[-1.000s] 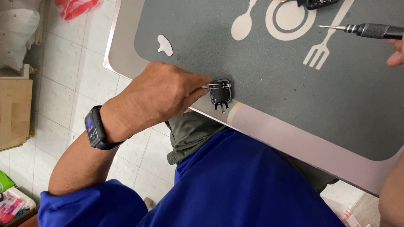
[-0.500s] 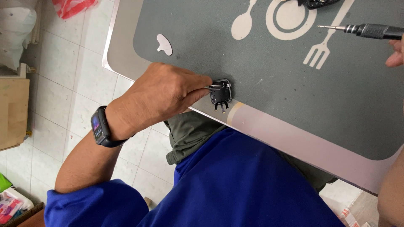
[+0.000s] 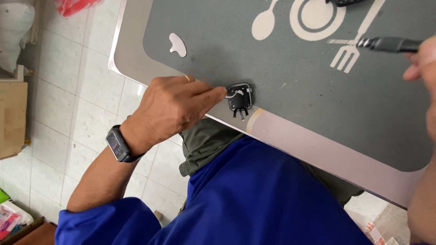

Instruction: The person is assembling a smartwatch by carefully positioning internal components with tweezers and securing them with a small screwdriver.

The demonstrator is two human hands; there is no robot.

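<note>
Black and square, the small module [image 3: 239, 97] sits near the counter [image 3: 318, 149] edge, on the grey mat [image 3: 290, 86]. My left hand [image 3: 170, 111] has its grip narrowed to a fingertip pinch, touching the thin wire [image 3: 230, 95] at the module's left side. My right hand [image 3: 420, 59] holds a screwdriver [image 3: 388, 44], well apart, over the white fork symbol [image 3: 347, 54]. To do this well, I judge the left fingers should pin the module flat and keep that wire clear before the tip comes near. Compared with half a second ago, the screwdriver tip has hardly shifted; my left forearm has swung slightly, the watch [image 3: 119, 144] turned with it.
</note>
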